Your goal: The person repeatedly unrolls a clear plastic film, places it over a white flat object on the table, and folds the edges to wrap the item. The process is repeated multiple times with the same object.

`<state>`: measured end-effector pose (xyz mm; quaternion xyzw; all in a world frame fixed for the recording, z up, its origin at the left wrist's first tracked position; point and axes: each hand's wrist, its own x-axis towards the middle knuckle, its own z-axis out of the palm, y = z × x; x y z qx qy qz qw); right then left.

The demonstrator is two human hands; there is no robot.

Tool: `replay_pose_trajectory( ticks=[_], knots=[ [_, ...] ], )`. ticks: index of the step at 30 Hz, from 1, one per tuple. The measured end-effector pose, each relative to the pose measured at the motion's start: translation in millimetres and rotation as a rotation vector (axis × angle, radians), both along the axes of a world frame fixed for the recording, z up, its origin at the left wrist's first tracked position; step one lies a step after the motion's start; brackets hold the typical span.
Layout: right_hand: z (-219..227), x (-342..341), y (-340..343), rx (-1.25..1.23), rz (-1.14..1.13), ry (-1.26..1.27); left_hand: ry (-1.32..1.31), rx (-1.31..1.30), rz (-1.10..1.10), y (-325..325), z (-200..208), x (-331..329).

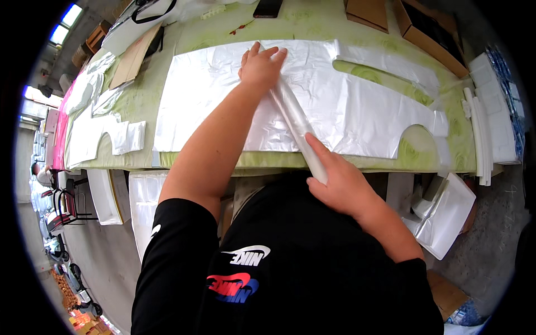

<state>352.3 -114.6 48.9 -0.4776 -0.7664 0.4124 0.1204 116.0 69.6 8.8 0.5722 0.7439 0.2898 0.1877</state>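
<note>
A stack of thin white plastic sheets point(206, 106), shaped with straps and cut-outs at the right, lies flat on the table. Across it slants a long whitish tube point(296, 114), its near end poking past the table's front edge. My right hand point(341, 181) is closed round that near end, thumb and index finger along it. Farther up, my left hand point(262, 68) lies over the far part, its thumb and fingers on either side; the hand hides the tube's far end.
A green patterned cover point(223, 25) spans the table. Folded plastic pieces point(128, 137) and cardboard point(134, 58) lie left. An open cardboard box point(432, 36), white rods point(481, 137) and a dark flat object point(268, 8) are at the far and right sides. White bins point(446, 218) stand below.
</note>
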Motion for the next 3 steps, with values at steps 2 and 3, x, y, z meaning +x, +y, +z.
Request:
replay_pose_trajectory(
  ticks=[2,3],
  knots=[
    [-4,10,-5,0.026,0.002,0.016,-0.547,-0.008,0.007,19,-4,-27],
    [-8,15,-7,0.025,0.004,-0.003,-0.817,-0.017,0.005,30,-12,-46]
  ],
)
